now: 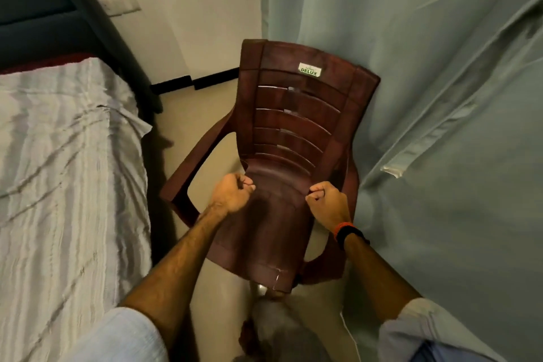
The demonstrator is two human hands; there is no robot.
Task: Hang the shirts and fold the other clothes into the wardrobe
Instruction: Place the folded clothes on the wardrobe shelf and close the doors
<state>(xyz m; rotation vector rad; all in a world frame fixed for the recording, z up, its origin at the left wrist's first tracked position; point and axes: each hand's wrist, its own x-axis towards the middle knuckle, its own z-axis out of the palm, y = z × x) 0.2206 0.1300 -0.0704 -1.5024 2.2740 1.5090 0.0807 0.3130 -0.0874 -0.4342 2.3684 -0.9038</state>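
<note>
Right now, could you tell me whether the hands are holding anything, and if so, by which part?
Both fists are curled over the chair seat, the left hand and right hand apart, but no garment or other thing shows in either grip, so it cannot be told.

both fists (232,192) (326,201) curled over a brown plastic chair (293,114).

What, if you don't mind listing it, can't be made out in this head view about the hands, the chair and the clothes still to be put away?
- Whether the left hand and right hand pinch anything: fingers curled over the chair seat, contents hidden.
- The chair's right armrest: behind the curtain.
- The grey bundle below: blurred, cut by the bottom edge.
- The wardrobe: not in view.
</note>
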